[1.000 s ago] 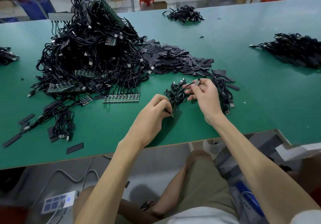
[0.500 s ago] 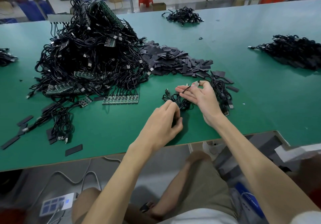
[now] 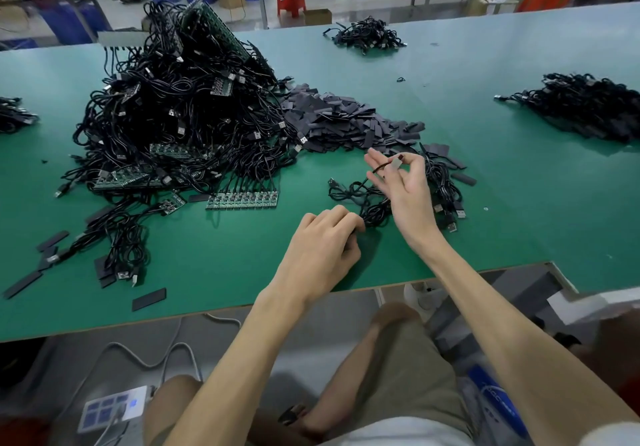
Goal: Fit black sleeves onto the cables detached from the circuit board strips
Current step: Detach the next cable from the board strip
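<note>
Right hand: raised above the bench, thumb and forefinger pinching the pale end piece of one black cable; the other fingers are spread out straight
Left hand: knuckles up, fingers curled over the near end of the small cable bundle, gripping strands of it against the bench top
Held cable: drops from the right hand's pinch and loops down into the small bundle lying between the two hands
Black sleeves: flat dark strips heaped in a wide pile just beyond the right hand, touching the big heap to its left
Big heap: tangled black cables with green circuit board strips mixed in, far left of the hands
Single board strip: lies flat at the heap's near edge, cables attached along its far side
Stray sleeves: one near the bench's front edge, another at the far left
Other cable heaps: one at the far side, one at the right
</note>
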Tool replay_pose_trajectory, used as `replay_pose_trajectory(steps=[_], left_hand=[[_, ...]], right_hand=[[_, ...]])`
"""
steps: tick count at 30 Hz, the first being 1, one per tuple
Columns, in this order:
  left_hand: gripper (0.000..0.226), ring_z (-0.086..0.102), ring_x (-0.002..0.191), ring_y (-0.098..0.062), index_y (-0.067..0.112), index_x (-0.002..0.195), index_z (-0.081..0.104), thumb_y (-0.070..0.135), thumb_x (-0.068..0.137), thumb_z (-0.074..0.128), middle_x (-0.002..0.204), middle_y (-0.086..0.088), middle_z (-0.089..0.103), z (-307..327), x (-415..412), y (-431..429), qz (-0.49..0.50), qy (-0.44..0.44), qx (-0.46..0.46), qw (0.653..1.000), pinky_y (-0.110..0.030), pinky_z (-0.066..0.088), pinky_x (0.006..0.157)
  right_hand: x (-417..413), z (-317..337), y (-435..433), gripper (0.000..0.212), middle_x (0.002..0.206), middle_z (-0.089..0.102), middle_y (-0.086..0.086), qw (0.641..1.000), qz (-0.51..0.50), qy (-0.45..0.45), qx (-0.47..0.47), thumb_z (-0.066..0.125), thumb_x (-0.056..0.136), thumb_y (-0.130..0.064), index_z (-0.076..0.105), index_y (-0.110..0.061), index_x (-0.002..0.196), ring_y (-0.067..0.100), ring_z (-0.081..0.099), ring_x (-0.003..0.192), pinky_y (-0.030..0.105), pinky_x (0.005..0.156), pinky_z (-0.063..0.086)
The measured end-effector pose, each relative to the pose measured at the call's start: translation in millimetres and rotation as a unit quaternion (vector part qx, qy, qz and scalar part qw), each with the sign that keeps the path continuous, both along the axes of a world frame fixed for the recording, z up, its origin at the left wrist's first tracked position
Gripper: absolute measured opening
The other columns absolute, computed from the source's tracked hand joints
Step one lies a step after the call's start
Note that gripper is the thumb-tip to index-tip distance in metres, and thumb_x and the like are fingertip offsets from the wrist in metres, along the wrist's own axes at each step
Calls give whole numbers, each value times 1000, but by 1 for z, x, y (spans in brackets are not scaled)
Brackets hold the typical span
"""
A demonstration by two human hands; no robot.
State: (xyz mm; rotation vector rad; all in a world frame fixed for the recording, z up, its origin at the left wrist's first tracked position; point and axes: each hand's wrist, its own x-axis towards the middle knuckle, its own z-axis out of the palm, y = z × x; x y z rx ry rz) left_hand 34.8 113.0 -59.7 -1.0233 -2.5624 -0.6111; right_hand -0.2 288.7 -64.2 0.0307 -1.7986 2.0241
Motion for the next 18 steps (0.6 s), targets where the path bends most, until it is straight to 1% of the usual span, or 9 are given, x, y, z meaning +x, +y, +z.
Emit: replay_pose_trajectory(steps=[3, 5, 9, 14, 18], left_hand=[[16, 60, 90, -20, 16, 104, 64, 8, 91, 58, 99, 2, 62, -2, -1, -5, 27, -6, 0, 1000, -36, 42, 85], [15, 59, 90, -20, 16, 103, 63, 8, 91, 57, 97, 3, 61, -1, -1, -5, 36, -9, -3, 999, -35, 41, 86], [19, 59, 90, -19, 17, 105, 61, 7, 90, 55, 96, 5, 60, 0, -1, -4, 43, -15, -7, 999, -34, 40, 87], [30, 58, 92, -18, 21, 116, 58, 7, 90, 54, 97, 8, 60, -2, -5, -8, 77, -18, -14, 997, -35, 39, 89], [31, 57, 91, -22, 21, 117, 63, 8, 90, 55, 94, 4, 59, -5, -15, -17, 111, -8, -21, 994, -38, 40, 87]], right_hand=[[0, 0, 5, 4, 137, 58, 16, 997, -61, 21, -44, 32, 112, -14, 34, -10, 111, 16, 63, 126, 29, 99, 54], [0, 1, 7, 5, 137, 58, 18, 994, -75, 23, -70, 33, 112, -13, 34, -10, 109, 17, 64, 125, 28, 98, 54], [0, 0, 7, 5, 136, 58, 18, 993, -81, 28, -79, 33, 111, -9, 35, -11, 107, 17, 65, 124, 27, 96, 54], [2, 0, 12, 11, 136, 61, 20, 985, -135, 35, -102, 33, 110, -7, 37, -14, 103, 18, 66, 122, 27, 95, 55], [2, -1, 13, 14, 135, 62, 19, 980, -158, 28, -114, 33, 110, -6, 39, -16, 103, 17, 66, 122, 29, 98, 55]])
